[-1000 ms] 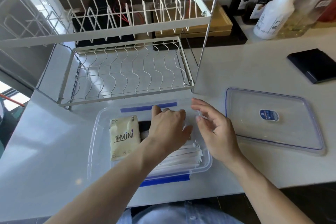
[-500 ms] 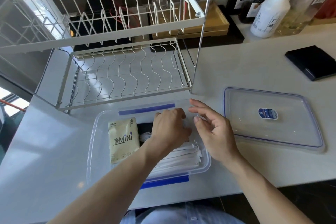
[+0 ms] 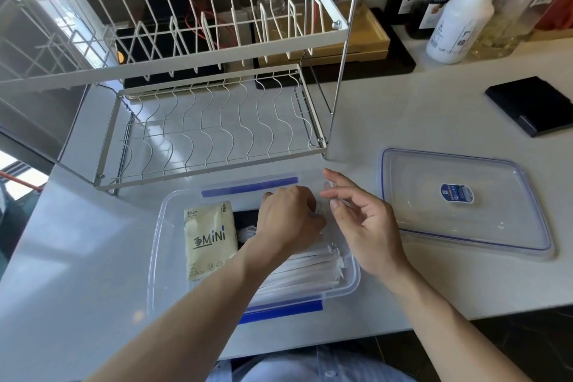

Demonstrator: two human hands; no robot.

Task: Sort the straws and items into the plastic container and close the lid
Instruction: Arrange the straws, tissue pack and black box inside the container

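A clear plastic container (image 3: 155, 257) with blue clips stands open on the counter in front of me. Inside lie a cream "MINI" packet (image 3: 210, 239) at the left, something dark behind it, and a bundle of white wrapped straws (image 3: 307, 273) at the right. My left hand (image 3: 288, 220) is inside the container over the straws, fingers curled down on something white and crumpled; what it grips is mostly hidden. My right hand (image 3: 362, 223) hovers at the container's right rim with fingers spread. The clear lid (image 3: 465, 201) lies flat to the right.
A white two-tier wire dish rack (image 3: 210, 127) stands just behind the container. A black flat case (image 3: 533, 105) lies at the far right. Bottles (image 3: 455, 9) and a wooden tray (image 3: 356, 37) with glasses line the back of the counter.
My left hand has curled tighter and shifted slightly right inside the container. My right hand stays at the right rim, fingers opening a little.
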